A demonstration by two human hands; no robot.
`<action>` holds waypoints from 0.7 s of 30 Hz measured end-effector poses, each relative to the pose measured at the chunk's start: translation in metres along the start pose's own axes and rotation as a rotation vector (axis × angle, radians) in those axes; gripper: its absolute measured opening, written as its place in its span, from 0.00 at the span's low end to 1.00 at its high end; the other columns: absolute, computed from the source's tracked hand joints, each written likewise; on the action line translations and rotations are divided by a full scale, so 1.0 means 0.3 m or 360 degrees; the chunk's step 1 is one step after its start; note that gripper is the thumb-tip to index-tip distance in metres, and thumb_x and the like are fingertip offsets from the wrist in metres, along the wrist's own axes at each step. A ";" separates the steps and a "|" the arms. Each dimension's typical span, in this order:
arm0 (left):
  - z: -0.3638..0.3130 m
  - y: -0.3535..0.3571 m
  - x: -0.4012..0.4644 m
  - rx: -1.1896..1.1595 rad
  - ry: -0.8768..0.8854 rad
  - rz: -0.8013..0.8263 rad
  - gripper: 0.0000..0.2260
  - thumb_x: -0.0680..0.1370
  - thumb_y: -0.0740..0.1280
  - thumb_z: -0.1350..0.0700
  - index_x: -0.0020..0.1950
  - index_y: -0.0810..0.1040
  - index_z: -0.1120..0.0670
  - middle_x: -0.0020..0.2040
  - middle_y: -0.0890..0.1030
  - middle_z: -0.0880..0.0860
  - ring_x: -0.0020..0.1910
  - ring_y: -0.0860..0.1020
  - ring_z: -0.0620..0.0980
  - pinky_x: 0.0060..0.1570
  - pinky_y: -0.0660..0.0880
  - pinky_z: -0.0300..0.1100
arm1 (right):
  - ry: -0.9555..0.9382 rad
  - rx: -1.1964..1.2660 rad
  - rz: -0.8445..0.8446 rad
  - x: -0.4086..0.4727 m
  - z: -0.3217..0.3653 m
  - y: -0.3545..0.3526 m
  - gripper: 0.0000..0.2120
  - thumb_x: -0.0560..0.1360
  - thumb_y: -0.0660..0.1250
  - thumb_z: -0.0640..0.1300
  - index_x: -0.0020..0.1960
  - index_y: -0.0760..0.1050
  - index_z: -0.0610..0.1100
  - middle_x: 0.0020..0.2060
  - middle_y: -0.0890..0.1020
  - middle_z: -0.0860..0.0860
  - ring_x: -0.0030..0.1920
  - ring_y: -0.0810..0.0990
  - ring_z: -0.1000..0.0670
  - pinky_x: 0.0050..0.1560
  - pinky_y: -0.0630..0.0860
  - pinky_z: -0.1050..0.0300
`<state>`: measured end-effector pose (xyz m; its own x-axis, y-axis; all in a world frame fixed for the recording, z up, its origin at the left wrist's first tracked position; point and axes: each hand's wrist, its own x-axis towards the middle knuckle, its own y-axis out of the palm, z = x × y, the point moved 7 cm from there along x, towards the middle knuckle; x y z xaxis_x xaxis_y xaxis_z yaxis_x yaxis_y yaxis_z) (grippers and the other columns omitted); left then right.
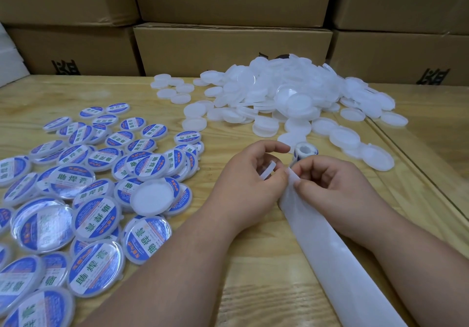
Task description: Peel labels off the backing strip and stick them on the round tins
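On the left of the wooden table (228, 298) lies a spread of labelled tins (83, 187), blue and white. Near the middle, the left hand (250, 179) curls round a blank tin (268, 173), held on edge. Just right of it, the right hand (327, 187) pinches the backing strip (337, 258), which runs toward the near edge; a label (304, 151) curls at its far end. Farther right and far back sits a heap of blank tins (291, 98), before cardboard boxes (228, 42).
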<state>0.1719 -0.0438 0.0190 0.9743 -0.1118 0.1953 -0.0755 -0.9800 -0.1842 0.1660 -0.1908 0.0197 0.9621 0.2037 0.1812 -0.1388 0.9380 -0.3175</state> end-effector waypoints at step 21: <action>-0.001 -0.056 0.000 -0.0338 -0.0112 -0.0267 0.14 0.69 0.61 0.58 0.36 0.84 0.44 0.29 0.77 0.42 0.30 0.72 0.42 0.28 0.67 0.29 | -0.0450 -0.0040 -0.0525 -0.026 0.082 -0.039 0.13 0.72 0.69 0.38 0.44 0.79 0.57 0.42 0.81 0.58 0.37 0.78 0.54 0.34 0.72 0.66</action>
<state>0.1730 -0.0272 0.0223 0.9888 0.0596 0.1371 0.0528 -0.9972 0.0525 0.1544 -0.1966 0.0449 0.8516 -0.0336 0.5232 0.1742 0.9594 -0.2219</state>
